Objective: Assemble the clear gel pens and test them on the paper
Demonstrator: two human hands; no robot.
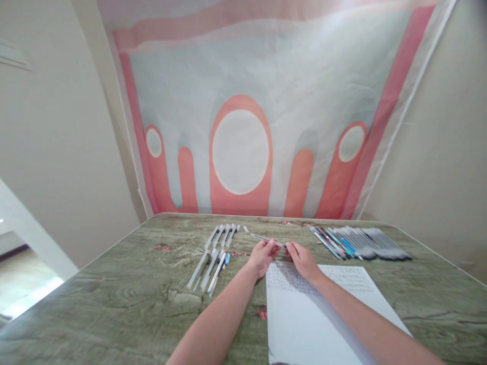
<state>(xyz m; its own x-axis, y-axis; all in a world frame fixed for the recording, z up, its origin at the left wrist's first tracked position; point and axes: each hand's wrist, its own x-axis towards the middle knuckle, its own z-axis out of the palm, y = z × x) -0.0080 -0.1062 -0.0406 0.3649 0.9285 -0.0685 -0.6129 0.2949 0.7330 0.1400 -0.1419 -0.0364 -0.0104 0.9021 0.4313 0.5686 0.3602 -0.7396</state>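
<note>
Pens (367, 243) either side of hands (302, 258) — paper (297, 324) beneath right forearm (342, 299).

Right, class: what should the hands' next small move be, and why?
Perhaps a gentle pull by the right hand on the dark end of the pen: it pinches there, while the left hand holds the pen farther along.

Grey-green, wood-grained table (125, 309), coral-and-grey hanging sheet (335, 76)
Red patches (262, 313) fleck the wood grain; white ovals (241, 152) ringed in coral mark the sheet. The paper (304, 327) is white with greyish rows of writing (352, 278). Pens on the right (365, 242) run translucent grey, some turquoise or blue; pens on the left (211, 268) are whitish.
</note>
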